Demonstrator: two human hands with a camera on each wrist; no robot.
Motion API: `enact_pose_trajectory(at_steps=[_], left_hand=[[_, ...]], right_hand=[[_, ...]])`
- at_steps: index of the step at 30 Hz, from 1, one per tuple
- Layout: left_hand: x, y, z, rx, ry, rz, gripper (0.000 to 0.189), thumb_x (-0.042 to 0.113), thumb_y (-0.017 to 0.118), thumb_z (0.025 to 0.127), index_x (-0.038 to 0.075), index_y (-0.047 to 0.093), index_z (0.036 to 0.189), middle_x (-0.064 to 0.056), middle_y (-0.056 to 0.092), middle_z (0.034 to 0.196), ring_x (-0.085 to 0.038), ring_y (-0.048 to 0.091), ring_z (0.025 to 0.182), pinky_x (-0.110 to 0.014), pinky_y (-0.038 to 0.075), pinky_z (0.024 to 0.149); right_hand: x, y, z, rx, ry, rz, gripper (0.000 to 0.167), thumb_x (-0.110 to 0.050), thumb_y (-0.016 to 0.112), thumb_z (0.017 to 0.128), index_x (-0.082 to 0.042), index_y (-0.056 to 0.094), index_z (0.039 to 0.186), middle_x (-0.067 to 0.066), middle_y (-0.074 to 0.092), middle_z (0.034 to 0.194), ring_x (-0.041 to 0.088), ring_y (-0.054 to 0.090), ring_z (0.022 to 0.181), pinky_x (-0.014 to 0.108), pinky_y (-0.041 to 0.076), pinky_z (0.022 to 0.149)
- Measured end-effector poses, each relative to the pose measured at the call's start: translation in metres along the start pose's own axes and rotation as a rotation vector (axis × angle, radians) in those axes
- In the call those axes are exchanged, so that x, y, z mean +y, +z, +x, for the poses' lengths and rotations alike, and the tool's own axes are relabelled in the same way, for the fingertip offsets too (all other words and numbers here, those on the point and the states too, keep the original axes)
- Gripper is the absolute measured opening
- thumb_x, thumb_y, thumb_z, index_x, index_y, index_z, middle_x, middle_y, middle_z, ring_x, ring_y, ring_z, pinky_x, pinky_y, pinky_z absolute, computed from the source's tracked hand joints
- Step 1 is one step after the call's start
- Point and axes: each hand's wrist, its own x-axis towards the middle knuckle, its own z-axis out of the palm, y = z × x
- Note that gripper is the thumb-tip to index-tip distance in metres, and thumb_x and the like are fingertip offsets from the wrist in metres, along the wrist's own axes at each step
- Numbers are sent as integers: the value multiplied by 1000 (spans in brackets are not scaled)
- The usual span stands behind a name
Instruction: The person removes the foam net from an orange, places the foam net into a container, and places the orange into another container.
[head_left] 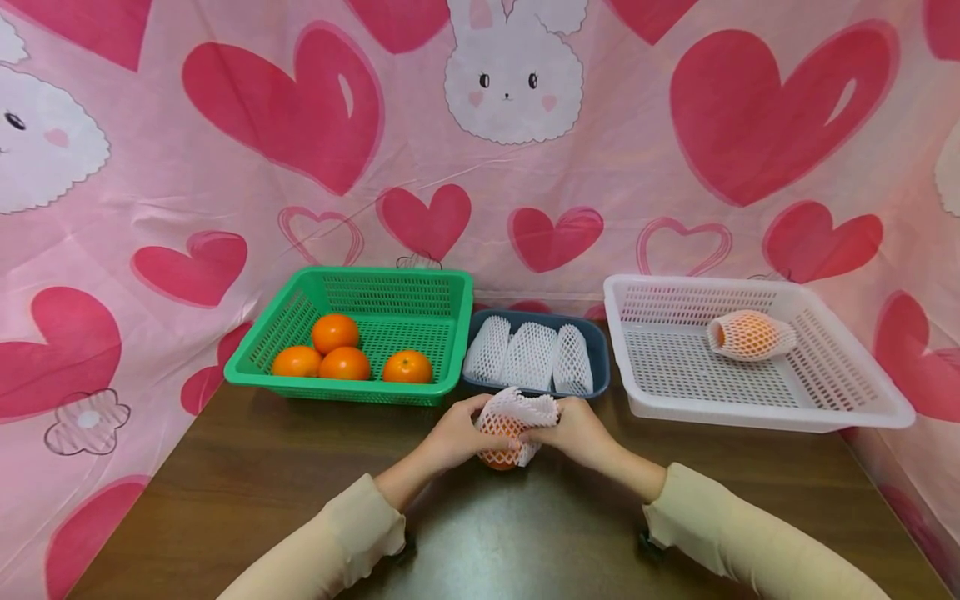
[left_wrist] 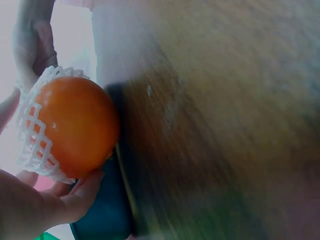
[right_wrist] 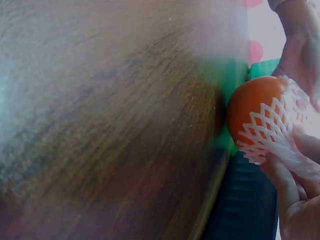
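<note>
Between both hands is an orange, partly covered by a white foam net sleeve. Its lower end stays bare, while the loose end of the net stands up above it. My left hand grips the orange from the left, thumb across its front. On the other side, my right hand pinches the net between thumb and fingers. In the right wrist view the mesh edge lies about halfway over the fruit. Right behind the hands, a dark blue tray holds several white foam net sleeves.
A green basket at the left holds several bare oranges. To the right stands a white basket with one net-covered orange. The brown wooden table ends at a pink heart-patterned cloth.
</note>
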Motion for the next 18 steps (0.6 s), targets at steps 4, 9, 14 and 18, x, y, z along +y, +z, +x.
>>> enact_pose_trajectory(at_steps=[4,9,14,18], left_hand=[[0,-1,0,-93,1,-7,71,10,92,72,-2,59,134,-7,68,113,-15,60,95,-30,52,86],[-2,-2,0,-179,50,-57,81,1,92,68,-3,52,139,-8,64,119,-17,59,101,-30,50,91],[-2,-3,0,-165,9,-25,80,4,92,70,-1,52,140,-7,65,117,-17,60,98,-30,51,89],[-4,-3,1,-154,-10,-2,78,6,92,70,-1,53,137,-7,65,115,-18,60,97,-32,51,89]], right_hand=[[-1,0,2,18,4,-24,28,-13,91,75,2,78,94,7,76,87,5,62,76,27,54,66],[-5,-2,6,30,28,-2,30,-11,91,75,4,77,96,10,76,89,8,63,78,28,54,66],[-11,-6,10,37,52,41,33,-10,90,76,5,75,101,12,76,95,11,66,84,28,55,71],[-14,-11,14,17,90,93,33,-11,87,80,6,74,106,13,76,98,15,66,85,29,56,74]])
